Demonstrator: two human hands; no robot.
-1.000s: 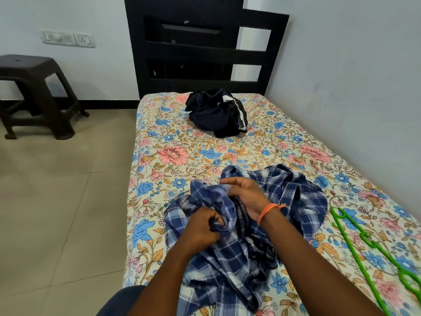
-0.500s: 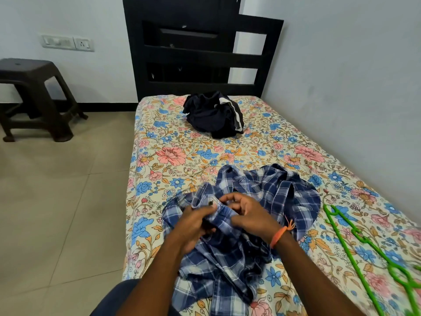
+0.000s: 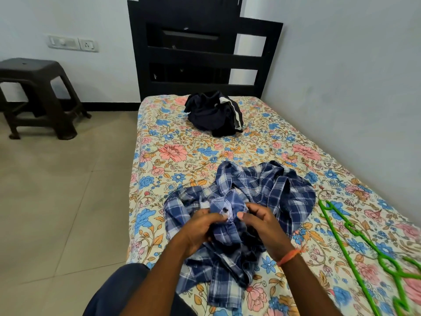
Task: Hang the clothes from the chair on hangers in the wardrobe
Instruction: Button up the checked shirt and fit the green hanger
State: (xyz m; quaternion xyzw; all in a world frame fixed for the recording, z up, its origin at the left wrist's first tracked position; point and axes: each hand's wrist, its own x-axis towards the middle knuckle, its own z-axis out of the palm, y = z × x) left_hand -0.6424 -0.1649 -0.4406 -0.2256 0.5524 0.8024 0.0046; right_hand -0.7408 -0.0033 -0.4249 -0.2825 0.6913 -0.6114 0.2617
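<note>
Left hand: the left hand (image 3: 200, 226) has its fingers curled round a bunched fold of the shirt (image 3: 246, 201), thumb tip pressed on the cloth beside a dark button.
Right hand: the right hand (image 3: 262, 222) pinches the same fold from the other side, thumb facing the left thumb and nearly touching it; an orange band (image 3: 290, 256) circles its wrist.
Shirt: blue and white check, crumpled in a heap on the near half of the bed (image 3: 173, 153), its middle lifted a little between both hands.
Dark clothes: a dark heap with a white stripe (image 3: 214, 115) lies near the headboard (image 3: 200, 55), well apart from the shirt.
Hangers: green hangers (image 3: 355, 245) lie flat on the sheet to the right of the shirt, near it but not touching.
Stool: a dark stool (image 3: 38, 96) stands on the tiled floor by the left wall, under a switch plate (image 3: 73, 43).
</note>
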